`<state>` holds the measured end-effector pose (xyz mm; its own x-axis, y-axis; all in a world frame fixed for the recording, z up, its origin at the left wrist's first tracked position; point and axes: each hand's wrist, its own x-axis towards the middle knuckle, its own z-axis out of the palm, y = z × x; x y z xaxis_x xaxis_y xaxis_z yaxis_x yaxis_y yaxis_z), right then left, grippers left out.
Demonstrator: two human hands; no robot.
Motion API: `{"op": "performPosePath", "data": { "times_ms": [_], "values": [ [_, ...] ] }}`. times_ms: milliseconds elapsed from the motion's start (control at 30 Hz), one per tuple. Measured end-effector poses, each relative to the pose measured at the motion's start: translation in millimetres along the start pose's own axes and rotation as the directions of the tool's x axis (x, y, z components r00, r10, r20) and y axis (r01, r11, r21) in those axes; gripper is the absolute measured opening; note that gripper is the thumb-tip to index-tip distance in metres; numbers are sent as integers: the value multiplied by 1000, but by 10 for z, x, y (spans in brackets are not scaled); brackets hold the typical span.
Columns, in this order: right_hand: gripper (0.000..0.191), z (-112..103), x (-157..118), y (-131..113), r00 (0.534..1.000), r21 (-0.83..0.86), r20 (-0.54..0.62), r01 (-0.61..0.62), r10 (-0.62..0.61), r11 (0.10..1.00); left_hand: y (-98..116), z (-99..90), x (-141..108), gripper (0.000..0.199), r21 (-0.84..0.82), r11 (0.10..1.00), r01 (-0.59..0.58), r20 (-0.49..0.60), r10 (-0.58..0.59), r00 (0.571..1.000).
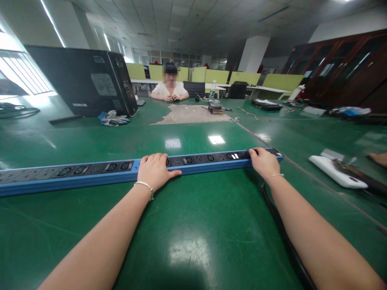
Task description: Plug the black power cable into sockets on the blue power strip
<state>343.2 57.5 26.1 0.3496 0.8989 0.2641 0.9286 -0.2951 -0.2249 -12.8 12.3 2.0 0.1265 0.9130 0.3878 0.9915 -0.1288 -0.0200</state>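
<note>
A long blue power strip (199, 159) with a black face and many sockets lies across the green table, running off the left edge of the view. My left hand (155, 170) rests over its middle, fingers bent over the far side and thumb along the near side, gripping it. Near the strip's right end, my right hand (263, 162) is closed on a black plug (250, 153) at the last sockets; the plug is mostly hidden by the fingers. A black cable (276, 217) runs from beneath this hand toward the bottom edge, beside my right forearm.
A black computer case (87, 80) stands at the back left, with gloves (113, 119) before it. Across the table (193, 201) sits a person (169, 88). A bottle (212, 90) stands at the back; a white device (337, 172) lies at the right.
</note>
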Motion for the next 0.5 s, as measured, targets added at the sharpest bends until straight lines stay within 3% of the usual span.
{"op": "performPosePath", "data": {
  "times_ms": [400,500],
  "values": [
    [48,-11,-46,-35,999,-91,-43,8,-12,996,12,-14,-2,74,-12,1000,4,9,-3,1000],
    [43,-17,-67,-42,998,-29,-58,3,-5,1000,12,-15,-3,73,-26,1000,2,8,-2,1000]
  ]
}}
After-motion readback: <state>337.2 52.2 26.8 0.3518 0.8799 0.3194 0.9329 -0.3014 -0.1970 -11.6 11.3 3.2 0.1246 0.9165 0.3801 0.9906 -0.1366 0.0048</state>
